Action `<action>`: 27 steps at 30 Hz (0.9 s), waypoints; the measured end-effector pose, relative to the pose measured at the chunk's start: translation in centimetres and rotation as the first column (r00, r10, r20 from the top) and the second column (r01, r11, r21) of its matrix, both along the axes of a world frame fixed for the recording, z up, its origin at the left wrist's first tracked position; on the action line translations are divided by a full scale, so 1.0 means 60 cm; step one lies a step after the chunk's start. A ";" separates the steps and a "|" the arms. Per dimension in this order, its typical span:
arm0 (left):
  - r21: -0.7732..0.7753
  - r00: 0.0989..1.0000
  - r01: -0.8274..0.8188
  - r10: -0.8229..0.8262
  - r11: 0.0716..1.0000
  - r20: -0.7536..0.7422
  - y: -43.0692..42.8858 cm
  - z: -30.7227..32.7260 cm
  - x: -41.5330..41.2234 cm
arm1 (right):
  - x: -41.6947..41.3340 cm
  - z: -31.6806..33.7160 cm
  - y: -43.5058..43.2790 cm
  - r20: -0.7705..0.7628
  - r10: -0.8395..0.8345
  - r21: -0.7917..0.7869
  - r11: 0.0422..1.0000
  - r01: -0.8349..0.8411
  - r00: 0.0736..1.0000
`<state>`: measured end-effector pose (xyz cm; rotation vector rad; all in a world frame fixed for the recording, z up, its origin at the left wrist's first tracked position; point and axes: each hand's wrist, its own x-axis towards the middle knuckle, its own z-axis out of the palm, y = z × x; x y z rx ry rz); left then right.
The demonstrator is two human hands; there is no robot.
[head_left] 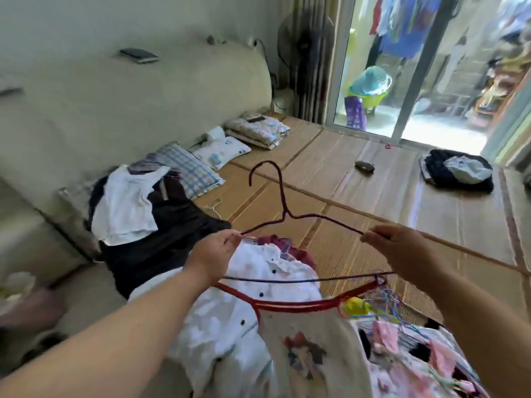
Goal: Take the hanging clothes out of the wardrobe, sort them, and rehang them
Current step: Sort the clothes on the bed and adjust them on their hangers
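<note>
Both hands hold one bare wire hanger (287,216) in the air above the bed, hook up and pointing away. Left hand (214,254) pinches the left shoulder tip; right hand (398,248) pinches the right tip. Each grip is closed on the wire, fingertips only.

Below the hands: a white buttoned shirt (253,282) lies on the heap of clothes. Beside it a red hanger (287,303) sits in the neck of a printed top (304,354). A tangle of spare hangers (385,303) lies to the right, on the woven mat (402,196). A dark-and-white clothes pile (138,219) sits left, near the headboard; a smaller dark bundle (457,170) lies well apart, near the glass door.

Handling judgement: hanger is thin, light, springy, likely to flex if pulled apart at the tips. Better held at the twisted neck under the hook for threading. Shirt is soft and limp; take it at the collar or shoulder seams, feed one hanger arm in at a time. Spare hangers will snag each other; lift one by its hook.
</note>
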<state>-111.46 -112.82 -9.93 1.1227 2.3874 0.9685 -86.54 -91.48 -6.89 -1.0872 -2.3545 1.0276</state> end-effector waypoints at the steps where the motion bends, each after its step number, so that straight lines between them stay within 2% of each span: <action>1: 0.032 1.000 -0.015 0.014 0.999 0.028 -0.040 0.019 -0.029 | -0.043 0.026 -0.027 0.003 0.031 0.049 0.998 -0.031 1.000; 6: 0.176 0.989 -0.146 0.136 0.973 0.064 -0.246 0.111 -0.226 | -0.284 0.137 -0.175 0.031 0.217 0.185 0.958 -0.219 0.976; 10: 0.209 0.957 -0.262 0.282 0.942 -0.069 -0.374 0.186 -0.365 | -0.456 0.176 -0.273 -0.086 0.293 0.156 0.948 -0.278 0.952; 14: 0.186 0.938 -0.308 0.331 0.933 -0.104 -0.453 0.218 -0.480 | -0.597 0.175 -0.335 -0.079 0.379 0.145 0.920 -0.365 0.922; 18: 0.150 0.918 -0.339 0.362 0.929 -0.164 -0.482 0.226 -0.585 | -0.725 0.148 -0.351 -0.058 0.392 0.097 0.917 -0.386 0.918; 23: 0.076 0.903 -0.377 0.385 0.923 -0.191 -0.479 0.185 -0.737 | -0.901 0.091 -0.342 -0.020 0.389 0.052 0.920 -0.387 0.921; 27: -0.017 0.907 -0.385 0.375 0.923 -0.193 -0.453 0.161 -0.886 | -1.057 0.050 -0.312 0.054 0.379 0.070 0.922 -0.382 0.924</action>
